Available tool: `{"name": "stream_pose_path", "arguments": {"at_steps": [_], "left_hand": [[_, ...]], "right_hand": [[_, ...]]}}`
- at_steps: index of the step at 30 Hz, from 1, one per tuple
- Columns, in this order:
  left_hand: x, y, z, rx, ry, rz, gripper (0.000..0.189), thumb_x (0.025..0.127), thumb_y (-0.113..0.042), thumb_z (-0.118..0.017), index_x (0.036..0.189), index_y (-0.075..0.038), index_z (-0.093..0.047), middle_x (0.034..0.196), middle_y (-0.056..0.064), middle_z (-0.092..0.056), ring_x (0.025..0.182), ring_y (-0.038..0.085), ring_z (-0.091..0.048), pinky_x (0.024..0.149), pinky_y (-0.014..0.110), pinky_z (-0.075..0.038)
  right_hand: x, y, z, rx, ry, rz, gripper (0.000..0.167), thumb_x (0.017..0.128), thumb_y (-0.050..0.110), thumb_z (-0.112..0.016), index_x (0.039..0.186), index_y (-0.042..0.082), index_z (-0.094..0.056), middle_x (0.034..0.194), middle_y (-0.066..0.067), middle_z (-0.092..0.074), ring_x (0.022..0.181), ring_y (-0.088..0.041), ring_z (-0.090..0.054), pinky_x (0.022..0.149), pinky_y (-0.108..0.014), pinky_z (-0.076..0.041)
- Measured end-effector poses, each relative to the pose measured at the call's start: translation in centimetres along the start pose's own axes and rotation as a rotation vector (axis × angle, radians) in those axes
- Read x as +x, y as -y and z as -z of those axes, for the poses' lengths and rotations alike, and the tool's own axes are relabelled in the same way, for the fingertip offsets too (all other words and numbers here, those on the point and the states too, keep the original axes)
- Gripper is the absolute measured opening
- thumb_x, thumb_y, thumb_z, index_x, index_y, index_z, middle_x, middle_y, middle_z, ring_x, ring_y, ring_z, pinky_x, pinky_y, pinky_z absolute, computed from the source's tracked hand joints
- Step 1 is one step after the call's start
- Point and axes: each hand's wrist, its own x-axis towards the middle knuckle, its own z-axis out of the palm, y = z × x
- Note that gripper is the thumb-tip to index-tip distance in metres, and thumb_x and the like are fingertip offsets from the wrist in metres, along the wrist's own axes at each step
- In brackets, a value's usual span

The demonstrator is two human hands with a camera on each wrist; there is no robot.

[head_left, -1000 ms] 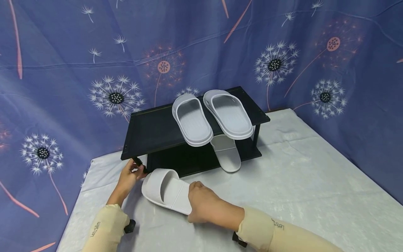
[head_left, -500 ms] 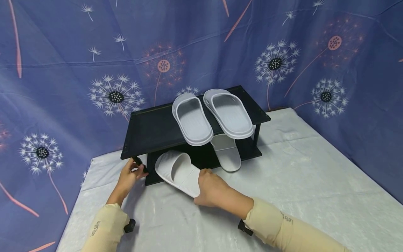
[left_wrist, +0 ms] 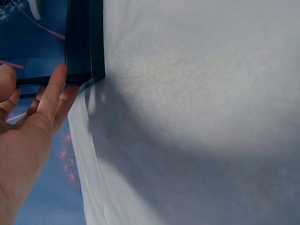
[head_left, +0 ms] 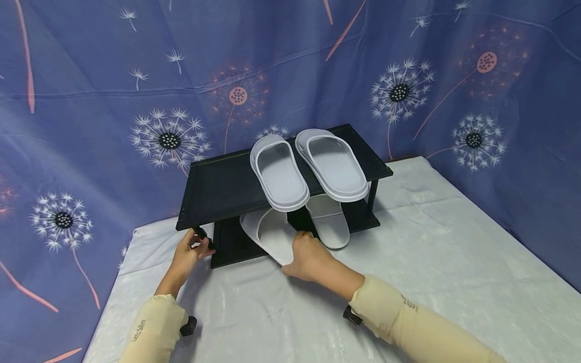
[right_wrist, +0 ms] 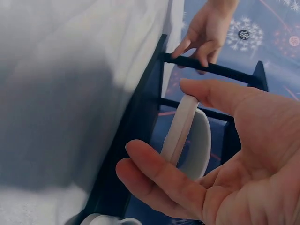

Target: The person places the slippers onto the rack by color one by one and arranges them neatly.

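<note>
My right hand [head_left: 310, 257] grips a white slide slipper [head_left: 277, 242] by its heel end. The slipper's strap end reaches in over the lower shelf [head_left: 236, 250] of a black two-tier shoe rack [head_left: 218, 189], partly hidden by the upper shelf. In the right wrist view, thumb and fingers pinch the slipper's heel edge [right_wrist: 178, 131] from both sides. My left hand [head_left: 187, 256] holds the rack's front left post [right_wrist: 211, 68] between thumb and fingers. Another white slipper [head_left: 331, 227] lies on the lower shelf, right of the held one, its heel jutting past the front edge.
Two pale grey clogs [head_left: 283, 184] sit side by side on the upper shelf, heels over its front edge. A white cloth [head_left: 436, 262] covers the table. Behind the rack hangs a blue dandelion-print curtain [head_left: 299, 65].
My right hand has carried the slipper from the cloth before the rack up, back and to the right, in under the upper shelf. The left hand stays on the post.
</note>
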Motion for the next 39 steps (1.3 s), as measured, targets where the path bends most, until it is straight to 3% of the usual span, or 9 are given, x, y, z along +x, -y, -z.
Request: {"name": "stream_pose_path", "arguments": {"at_steps": [7,16,21,31,39], "left_hand": [[0.0,0.1,0.0,0.013,-0.001,-0.015,0.021,0.100,-0.004,-0.050,0.116,0.002,-0.040,0.105,0.019,-0.045,0.087,0.028,-0.068,0.087,0.039,-0.059],[0.0,-0.1,0.0,0.014,-0.002,0.001,0.025,0.100,-0.004,-0.048,0.121,0.004,-0.037,0.106,0.019,-0.045,0.087,0.029,-0.069,0.087,0.039,-0.059],[-0.1,0.0,-0.1,0.015,0.000,0.005,0.026,0.100,-0.005,-0.049,0.121,0.004,-0.037,0.107,0.021,-0.045,0.090,0.032,-0.068,0.088,0.039,-0.059],[-0.1,0.1,0.0,0.029,-0.001,0.005,0.026,0.100,-0.004,-0.048,0.122,0.004,-0.037,0.107,0.021,-0.045,0.091,0.036,-0.067,0.088,0.040,-0.059],[-0.1,0.2,-0.1,0.006,-0.003,0.000,0.026,0.099,-0.001,-0.048,0.121,0.005,-0.037,0.106,0.020,-0.044,0.090,0.032,-0.066,0.088,0.040,-0.059]], "right_hand": [[1.1,-0.7,-0.7,-0.010,-0.019,-0.016,0.078,0.066,0.042,-0.084,0.109,-0.015,-0.052,0.095,-0.024,-0.057,0.086,-0.038,-0.063,0.077,-0.042,-0.059],[2.4,-1.6,-1.2,0.016,-0.079,0.036,0.072,0.067,0.041,-0.083,0.102,-0.017,-0.058,0.098,-0.025,-0.061,0.091,-0.040,-0.062,0.080,-0.046,-0.058],[3.3,-2.0,-1.3,0.016,-0.045,0.028,0.067,0.070,0.041,-0.082,0.100,-0.016,-0.062,0.106,-0.024,-0.061,0.098,-0.039,-0.060,0.088,-0.044,-0.056],[4.1,-2.0,-1.7,-0.011,-0.016,-0.019,0.073,0.072,0.041,-0.080,0.110,-0.017,-0.058,0.115,-0.025,-0.058,0.107,-0.039,-0.056,0.094,-0.044,-0.053],[4.3,-1.6,-1.8,-0.025,-0.019,-0.027,0.076,0.071,0.044,-0.080,0.112,-0.016,-0.057,0.115,-0.025,-0.058,0.108,-0.040,-0.055,0.095,-0.043,-0.053]]}}
